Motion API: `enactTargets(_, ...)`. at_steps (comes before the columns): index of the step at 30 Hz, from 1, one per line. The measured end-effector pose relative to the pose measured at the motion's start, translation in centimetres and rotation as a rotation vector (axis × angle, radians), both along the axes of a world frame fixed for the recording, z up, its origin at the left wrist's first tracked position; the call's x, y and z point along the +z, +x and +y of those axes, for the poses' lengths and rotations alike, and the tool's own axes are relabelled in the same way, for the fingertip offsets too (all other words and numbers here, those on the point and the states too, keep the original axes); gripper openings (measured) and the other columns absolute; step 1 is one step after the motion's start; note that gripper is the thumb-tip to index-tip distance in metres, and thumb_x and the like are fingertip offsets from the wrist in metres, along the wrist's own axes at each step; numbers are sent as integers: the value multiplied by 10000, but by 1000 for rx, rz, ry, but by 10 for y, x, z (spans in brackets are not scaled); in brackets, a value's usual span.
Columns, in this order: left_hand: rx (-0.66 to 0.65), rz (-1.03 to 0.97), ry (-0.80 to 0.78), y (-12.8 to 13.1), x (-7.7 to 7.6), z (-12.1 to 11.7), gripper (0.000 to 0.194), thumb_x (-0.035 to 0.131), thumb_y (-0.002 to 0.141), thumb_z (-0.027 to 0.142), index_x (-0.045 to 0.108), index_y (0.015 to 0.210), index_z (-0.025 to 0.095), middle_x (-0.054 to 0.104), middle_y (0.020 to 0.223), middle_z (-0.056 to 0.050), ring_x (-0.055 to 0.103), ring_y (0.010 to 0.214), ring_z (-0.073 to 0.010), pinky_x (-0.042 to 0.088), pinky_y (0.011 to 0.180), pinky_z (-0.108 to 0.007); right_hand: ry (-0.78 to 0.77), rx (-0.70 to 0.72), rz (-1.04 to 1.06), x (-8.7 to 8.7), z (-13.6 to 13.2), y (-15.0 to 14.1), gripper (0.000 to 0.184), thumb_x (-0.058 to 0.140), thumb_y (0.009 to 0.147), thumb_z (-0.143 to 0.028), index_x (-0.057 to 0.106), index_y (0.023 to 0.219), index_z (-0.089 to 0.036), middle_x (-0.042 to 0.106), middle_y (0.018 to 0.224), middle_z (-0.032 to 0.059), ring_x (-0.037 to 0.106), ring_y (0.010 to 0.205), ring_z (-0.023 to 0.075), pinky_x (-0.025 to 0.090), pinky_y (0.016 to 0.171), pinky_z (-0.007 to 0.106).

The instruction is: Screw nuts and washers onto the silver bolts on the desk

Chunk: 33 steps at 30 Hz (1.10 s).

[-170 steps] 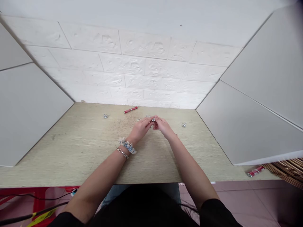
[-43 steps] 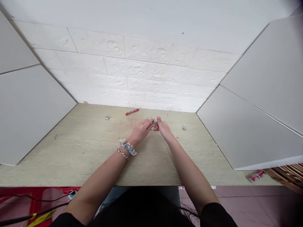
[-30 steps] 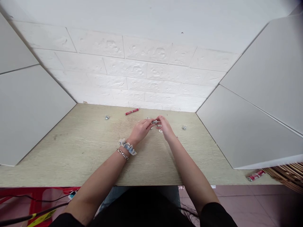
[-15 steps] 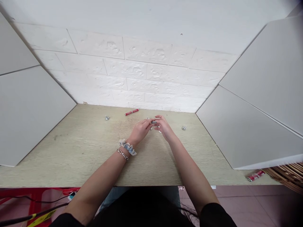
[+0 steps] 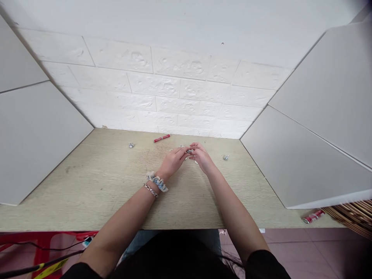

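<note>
My left hand (image 5: 173, 159) pinches a small shiny metal bolt (image 5: 189, 151) over the middle of the table. From the other side, my right hand (image 5: 202, 158) has its fingers closed around the bolt's right end; fingers cover much of the piece, so its exact shape is hard to read. Beneath my right hand a pale washer (image 5: 196, 162) lies partly hidden. More small metal parts (image 5: 182, 146) show just behind my left fingertips. A bolt standing on a round washer (image 5: 131, 145) is off to the left, and a similar one (image 5: 226, 157) to the right.
A red tube (image 5: 161, 138) lies near the white brick-patterned wall (image 5: 165, 83). Another red tube (image 5: 313, 216) rests at the front right beside a wicker basket (image 5: 351, 217). Grey panels flank the wooden table (image 5: 101, 170). A red stool (image 5: 43, 248) and cables are below left.
My right hand's fingers loosened and opened around the bolt half a second ago, and now close on its end again. My left hand keeps its hold in nearly the same place.
</note>
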State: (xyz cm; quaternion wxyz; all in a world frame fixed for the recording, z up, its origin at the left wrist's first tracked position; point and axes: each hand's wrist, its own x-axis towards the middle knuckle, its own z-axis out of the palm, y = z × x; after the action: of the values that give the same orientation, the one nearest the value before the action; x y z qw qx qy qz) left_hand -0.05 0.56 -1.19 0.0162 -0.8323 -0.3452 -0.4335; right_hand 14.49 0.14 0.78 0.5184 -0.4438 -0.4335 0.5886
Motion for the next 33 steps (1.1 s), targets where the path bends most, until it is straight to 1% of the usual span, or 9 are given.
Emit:
enactTargets(4,14,-19,3,0,2,-1,251,453,864,287,550,1068,178,656,940,-60,610,841,-144,496,735,-263,-28,-99,-120,-2,3,1,250,499,694,-454,507,732,-207,594,676,-26,552,587,111,388,568,243)
enactTargets(8,21,-11,-7,0,2,-2,243,443,867,285,556,1050,171,658,913,-65,612,828,-146,496,725,-263,-26,-11,-266,-4,2,1,472,441,712,-603,436,484,-190,419,383,-21,496,455,125,403,563,279)
enactTargets(11,28,-15,-5,-1,2,-1,244,434,871,287,555,1051,174,657,902,-65,611,826,-145,496,722,-262,-18,30,-256,-2,0,1,431,472,707,-555,437,476,-193,364,347,-39,462,412,117,410,555,285)
enactTargets(15,35,-3,-5,-1,0,0,245,443,867,287,556,1053,175,655,914,-65,611,822,-144,495,721,-260,-22,40,-112,0,-1,0,171,533,640,-353,487,686,-195,534,517,-39,497,478,103,405,561,261)
enactTargets(19,20,-8,-7,-1,-1,1,244,445,867,281,551,1060,176,654,937,-66,610,833,-142,496,722,-257,-11,-50,-18,0,1,3,283,523,605,-325,444,866,-247,599,725,-61,559,566,103,388,573,241)
enactTargets(21,18,-8,5,-1,-1,1,246,450,865,286,552,1056,170,656,926,-67,611,830,-144,496,724,-260,-45,-90,-54,-1,3,4,252,471,666,-436,460,803,-225,593,674,-40,553,545,110,376,552,244)
enactTargets(26,10,-2,26,0,1,-1,246,450,865,290,549,1050,161,657,930,-71,613,830,-145,498,729,-263,-73,-62,-226,-3,3,2,510,376,705,-664,434,519,-193,499,429,4,490,448,120,378,533,269)
enactTargets(30,26,-2,22,-1,2,-1,241,442,868,290,554,1044,169,658,898,-64,613,821,-145,498,716,-258,-11,-69,-322,-1,-1,0,484,472,699,-599,458,454,-182,489,402,9,477,451,112,379,543,266)
enactTargets(33,35,-2,37,-1,1,0,245,444,867,294,555,1044,166,656,902,-69,614,822,-149,500,713,-261,-12,-43,-248,2,-2,-1,339,519,689,-470,502,528,-172,525,472,-3,482,462,101,385,533,258)
